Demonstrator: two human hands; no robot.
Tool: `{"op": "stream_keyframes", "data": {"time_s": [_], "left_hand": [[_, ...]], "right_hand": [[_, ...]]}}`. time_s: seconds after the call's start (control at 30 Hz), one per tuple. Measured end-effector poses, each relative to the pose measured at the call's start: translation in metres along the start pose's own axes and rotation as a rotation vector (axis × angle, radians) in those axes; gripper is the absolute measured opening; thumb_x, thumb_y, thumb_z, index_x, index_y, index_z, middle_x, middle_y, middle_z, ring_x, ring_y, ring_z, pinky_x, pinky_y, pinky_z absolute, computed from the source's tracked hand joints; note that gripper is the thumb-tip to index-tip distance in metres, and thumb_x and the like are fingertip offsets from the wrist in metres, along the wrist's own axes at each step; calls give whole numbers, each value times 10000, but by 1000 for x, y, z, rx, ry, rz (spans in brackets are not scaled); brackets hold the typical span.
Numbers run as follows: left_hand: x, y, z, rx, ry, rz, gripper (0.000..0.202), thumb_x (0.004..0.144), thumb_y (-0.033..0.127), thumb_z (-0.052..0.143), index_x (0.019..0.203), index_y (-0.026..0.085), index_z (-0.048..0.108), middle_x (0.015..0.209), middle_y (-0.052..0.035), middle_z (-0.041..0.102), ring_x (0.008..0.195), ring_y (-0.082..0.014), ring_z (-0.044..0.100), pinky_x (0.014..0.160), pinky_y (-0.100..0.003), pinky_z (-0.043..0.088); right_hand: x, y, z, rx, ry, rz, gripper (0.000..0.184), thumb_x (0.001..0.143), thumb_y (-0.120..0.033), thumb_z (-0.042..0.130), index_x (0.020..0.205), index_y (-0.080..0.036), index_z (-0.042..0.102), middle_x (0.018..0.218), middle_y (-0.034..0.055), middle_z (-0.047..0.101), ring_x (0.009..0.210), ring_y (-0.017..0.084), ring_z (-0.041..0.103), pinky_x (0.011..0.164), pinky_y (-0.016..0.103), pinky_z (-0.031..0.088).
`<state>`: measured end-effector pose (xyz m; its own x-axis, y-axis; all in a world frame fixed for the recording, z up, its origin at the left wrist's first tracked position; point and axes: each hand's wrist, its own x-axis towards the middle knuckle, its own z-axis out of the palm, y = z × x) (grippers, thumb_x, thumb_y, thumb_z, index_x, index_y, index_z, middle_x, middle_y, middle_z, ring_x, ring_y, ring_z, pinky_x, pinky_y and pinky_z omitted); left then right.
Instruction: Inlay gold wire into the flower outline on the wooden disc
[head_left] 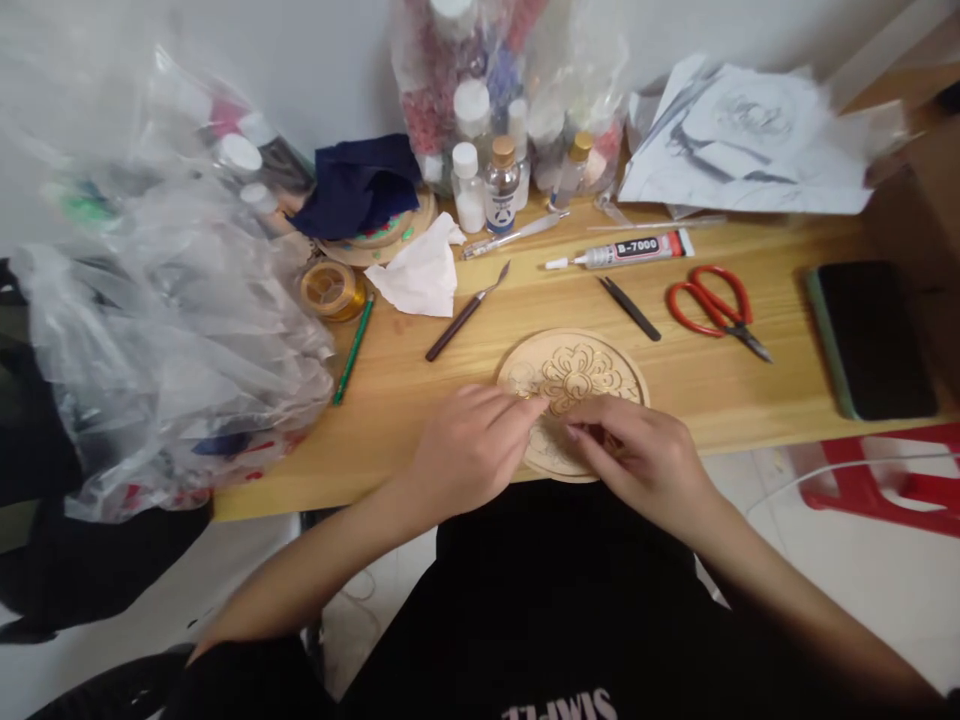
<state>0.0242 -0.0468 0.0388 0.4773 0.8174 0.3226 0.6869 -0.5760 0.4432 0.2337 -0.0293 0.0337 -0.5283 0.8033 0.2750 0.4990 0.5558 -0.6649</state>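
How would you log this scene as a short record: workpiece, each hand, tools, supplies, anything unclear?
Workpiece: round wooden disc bearing a gold-lined flower, on the table
Left hand: over the disc's near left part, fingertips together
Right hand: over the disc's near right part, fingers curled
Tools beyond disc: dark-handled tool, black tweezers, red-handled cutters
Supplies: B-7000 tube, amber spool, green pencil
Far right: phone, screen dark
Unclear: whether either hand pinches something thin
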Motion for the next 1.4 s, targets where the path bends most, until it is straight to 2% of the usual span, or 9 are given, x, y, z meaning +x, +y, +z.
{"op": "stream_keyframes", "data": {"time_s": [0.07,0.2,0.33,0.5,0.67,0.8,1.0,1.27,1.4], "left_hand": [[7,-13,-1,39,-14,59,230,975,196,448,1087,125,636,984,-80,739,904,-200,683,812,-354,536],[12,-38,1,34,-23,49,249,931,257,490,1121,169,623,1137,-95,702,1055,-231,656,924,-397,509],[7,-49,6,-22,13,59,272,894,272,543,1142,173,596,1198,-117,676,1122,-251,632,962,-426,493],[1,-54,7,11,50,119,179,860,192,576,1030,164,621,1140,-109,700,1081,-255,650,922,-420,506],[-1,-59,4,81,37,218,150,877,174,586,1003,123,649,1098,-100,721,1044,-260,661,906,-416,513],[-3,-60,4,86,-9,271,225,913,244,579,1062,91,652,1164,-121,704,1102,-276,640,942,-428,498],[-5,-60,5,99,-76,317,490,922,478,594,1140,41,637,1257,-172,659,1214,-308,596,1026,-440,474],[-4,-54,14,197,-53,233,572,930,530,552,1227,43,598,1315,-178,625,1271,-278,566,1046,-398,467],[4,-53,13,186,-37,243,582,909,545,578,1162,22,624,1241,-190,665,1213,-290,607,1004,-400,497]], "right_hand": [[-1,3,1,-60,36,18,92,908,-152,561,923,-198,639,829,48,723,733,146,687,623,244,541],[-4,9,2,-170,104,62,106,913,-158,569,962,-206,649,888,61,713,805,157,684,655,252,536],[-5,12,0,-244,113,99,105,914,-174,575,959,-215,661,858,54,706,730,149,664,611,252,510],[-5,13,0,-300,137,117,93,889,-151,608,948,-201,659,825,44,694,614,120,616,537,248,485],[-6,12,5,-343,179,72,91,851,-116,640,911,-182,656,796,42,695,647,133,639,550,250,505],[-9,10,9,-334,165,62,91,843,-108,647,901,-178,650,793,50,698,636,135,636,519,243,498],[-9,15,9,-381,209,40,88,832,-115,667,887,-180,647,783,51,697,630,139,638,524,252,488],[5,28,2,-430,330,-50,88,817,-118,669,853,-190,635,725,39,687,607,145,627,551,266,497],[2,27,6,-394,344,-71,120,813,-101,674,874,-192,625,739,39,685,636,150,628,573,271,510]]}}
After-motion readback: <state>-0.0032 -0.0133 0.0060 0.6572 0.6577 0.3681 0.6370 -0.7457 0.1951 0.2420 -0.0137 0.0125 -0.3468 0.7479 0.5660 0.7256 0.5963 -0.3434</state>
